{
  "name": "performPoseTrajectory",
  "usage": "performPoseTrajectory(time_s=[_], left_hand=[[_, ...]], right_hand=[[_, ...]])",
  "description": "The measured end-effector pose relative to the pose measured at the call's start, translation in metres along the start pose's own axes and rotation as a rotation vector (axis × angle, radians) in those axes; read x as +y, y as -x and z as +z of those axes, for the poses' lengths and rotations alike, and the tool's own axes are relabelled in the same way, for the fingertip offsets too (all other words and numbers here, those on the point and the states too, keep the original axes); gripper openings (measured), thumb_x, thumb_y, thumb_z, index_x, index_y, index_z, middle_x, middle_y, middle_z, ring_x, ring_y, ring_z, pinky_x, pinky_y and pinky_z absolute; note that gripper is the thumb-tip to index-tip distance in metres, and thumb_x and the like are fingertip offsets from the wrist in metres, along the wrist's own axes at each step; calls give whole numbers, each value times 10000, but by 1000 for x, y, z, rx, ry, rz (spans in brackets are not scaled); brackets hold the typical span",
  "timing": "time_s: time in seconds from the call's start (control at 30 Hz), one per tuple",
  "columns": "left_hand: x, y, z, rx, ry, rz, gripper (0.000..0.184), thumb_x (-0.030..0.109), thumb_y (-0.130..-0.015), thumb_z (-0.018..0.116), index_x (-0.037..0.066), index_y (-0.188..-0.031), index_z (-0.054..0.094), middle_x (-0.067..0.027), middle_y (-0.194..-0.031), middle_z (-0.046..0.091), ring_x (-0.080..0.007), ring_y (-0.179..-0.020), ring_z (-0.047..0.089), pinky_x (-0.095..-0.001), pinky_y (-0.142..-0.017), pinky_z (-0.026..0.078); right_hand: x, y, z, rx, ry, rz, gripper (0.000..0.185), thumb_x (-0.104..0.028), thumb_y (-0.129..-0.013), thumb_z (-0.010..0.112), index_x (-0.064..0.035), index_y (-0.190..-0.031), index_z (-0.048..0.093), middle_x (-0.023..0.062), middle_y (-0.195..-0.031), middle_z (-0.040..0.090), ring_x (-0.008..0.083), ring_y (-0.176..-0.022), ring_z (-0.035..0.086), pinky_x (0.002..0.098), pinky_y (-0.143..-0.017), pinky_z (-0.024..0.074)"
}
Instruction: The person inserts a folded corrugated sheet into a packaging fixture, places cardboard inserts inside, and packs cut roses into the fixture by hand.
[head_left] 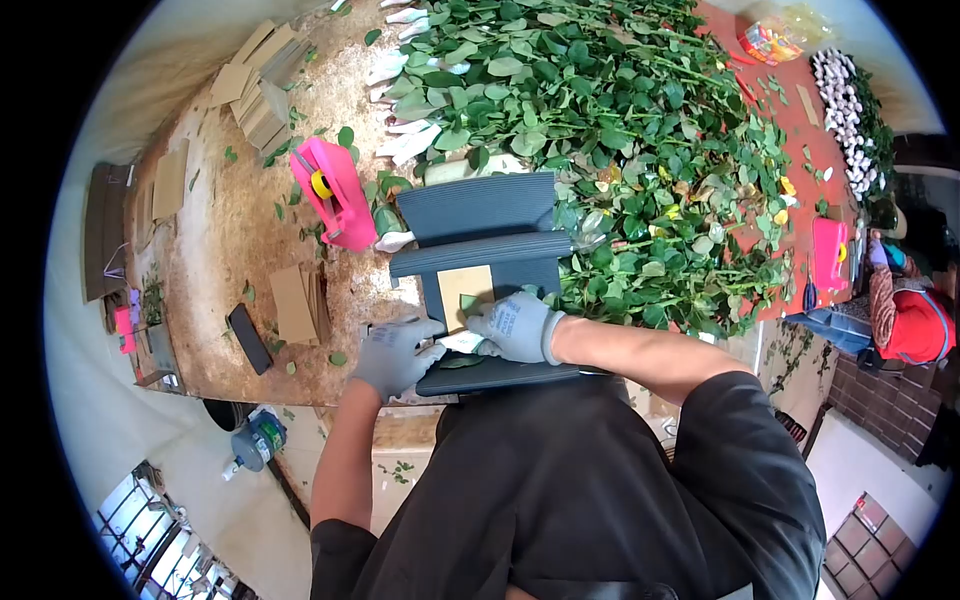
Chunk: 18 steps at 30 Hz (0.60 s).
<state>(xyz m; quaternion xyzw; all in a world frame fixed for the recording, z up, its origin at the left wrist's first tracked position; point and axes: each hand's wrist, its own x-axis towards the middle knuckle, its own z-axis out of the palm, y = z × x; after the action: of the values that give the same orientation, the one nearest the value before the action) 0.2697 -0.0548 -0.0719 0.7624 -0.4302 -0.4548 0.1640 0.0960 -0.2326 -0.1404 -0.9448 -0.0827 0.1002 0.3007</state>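
A dark ribbed stand (pixel 480 210) lies before me at the table's front edge, with a piece of cardboard (pixel 464 287) on its middle. A bud in a white wrap (pixel 461 343) with green leaves lies low on the stand. My right hand (pixel 518 326), in a grey glove, is closed around the bud's right end, its fingertips partly hidden. My left hand (pixel 395 357), also gloved, has its fingers curled at the bud's left end, touching it. One leaf (pixel 470 302) shows on the cardboard; another (pixel 461 361) lies below the bud.
Leafy stems (pixel 580 110) are heaped beyond the stand and to its right, several with white-wrapped buds. A pink tape dispenser (pixel 332 195), cardboard pieces (pixel 293 305) and a dark phone-like slab (pixel 250 338) lie left. A person in red (pixel 915 325) is at far right.
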Motion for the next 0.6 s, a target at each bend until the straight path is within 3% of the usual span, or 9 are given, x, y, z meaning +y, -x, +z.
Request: performPoseTrajectory(time_s=[0.03,0.07,0.17,0.3,0.4,0.5,0.57,0.6], left_hand=[[-5,-4,4,-25,-196,87,281,240,-864,716,74,-1090,734,-131,-1056,710,-313,-925,699,-421,-833,540],[-8,-6,9,21,-202,131,229,266,-839,713,87,-982,724,-128,-960,670,-352,-896,670,-457,-823,521],[-19,-14,15,-13,-362,199,178,261,-855,689,88,-898,693,-115,-919,646,-338,-874,665,-456,-791,518],[-26,-8,14,52,-432,313,142,211,-805,717,85,-866,694,-119,-875,651,-345,-828,661,-462,-739,513],[-32,9,-1,92,-474,304,141,219,-862,663,80,-846,676,-109,-900,643,-323,-896,660,-449,-799,513],[-66,31,-24,159,-567,177,131,206,-868,662,77,-861,679,-118,-888,647,-325,-912,656,-451,-810,510],[-58,52,-46,10,-599,-137,146,206,-867,677,62,-886,687,-136,-898,658,-335,-925,656,-456,-814,513],[-52,61,-49,62,-585,-150,195,230,-864,699,55,-948,686,-154,-944,673,-347,-944,658,-461,-826,516]], right_hand=[[0,0,1,3,-7,0,521,-265,-919,640,-43,-1378,532,163,-1156,686,335,-1150,641,456,-856,555],[0,0,1,16,27,-17,501,-238,-925,619,-26,-1372,538,172,-1146,690,337,-1109,660,450,-835,560],[-7,-4,-5,-27,89,-3,459,-180,-935,571,-1,-1357,552,182,-1123,700,337,-1019,697,441,-793,569],[-11,-7,-4,-79,172,13,421,-108,-940,507,2,-1340,576,167,-1063,725,329,-899,730,444,-733,573],[-10,-10,-3,-100,156,15,386,-127,-947,521,-15,-1311,586,160,-1031,735,333,-919,727,447,-733,570],[-12,-13,-12,-192,119,44,314,-147,-965,519,-34,-1247,598,169,-1059,728,338,-990,709,442,-768,570],[-21,-14,-24,-233,154,46,325,-145,-961,517,-38,-1258,593,192,-1136,705,350,-1060,680,446,-805,566],[-20,-14,-18,-230,213,28,378,-140,-952,517,-32,-1311,570,206,-1195,678,361,-1089,663,450,-826,561]])
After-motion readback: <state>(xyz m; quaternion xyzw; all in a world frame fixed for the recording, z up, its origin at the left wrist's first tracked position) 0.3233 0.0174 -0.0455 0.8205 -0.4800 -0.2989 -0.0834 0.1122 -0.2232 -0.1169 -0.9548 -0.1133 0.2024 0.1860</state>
